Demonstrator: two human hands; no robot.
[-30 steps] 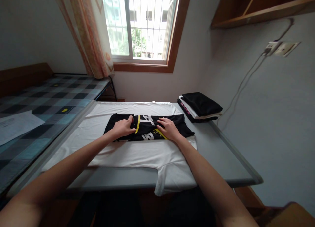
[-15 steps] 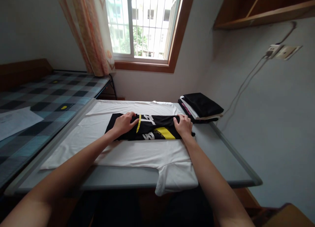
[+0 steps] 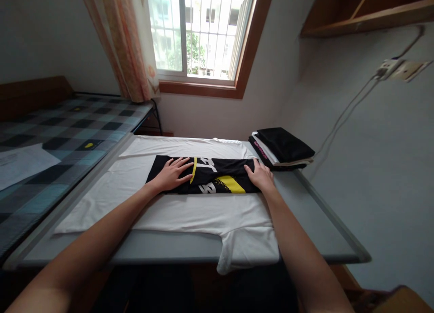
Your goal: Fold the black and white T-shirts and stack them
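Observation:
A black folded shirt (image 3: 230, 170) with yellow stripes and white lettering lies as a long strip across a spread white T-shirt (image 3: 190, 213). My left hand (image 3: 173, 173) rests flat on the strip's left part, fingers spread beside the thin yellow line. At its right end, my right hand (image 3: 260, 173) lies on the cloth with thumb and fingers apart. The white T-shirt is laid out on a grey table (image 3: 162, 246), and one sleeve hangs a little over the near edge.
A stack of folded clothes (image 3: 283, 145), black on top, sits at the table's back right. On the left is a bed with a checked cover (image 3: 111, 123) and a sheet of paper (image 3: 27, 163). A wall socket with cables (image 3: 389, 68) and a shelf (image 3: 373, 19) are at right.
My left hand's fingers have gone from curled to spread flat on the black shirt. The right hand has also opened somewhat, and the black cloth looks smoother. The view has shifted slightly.

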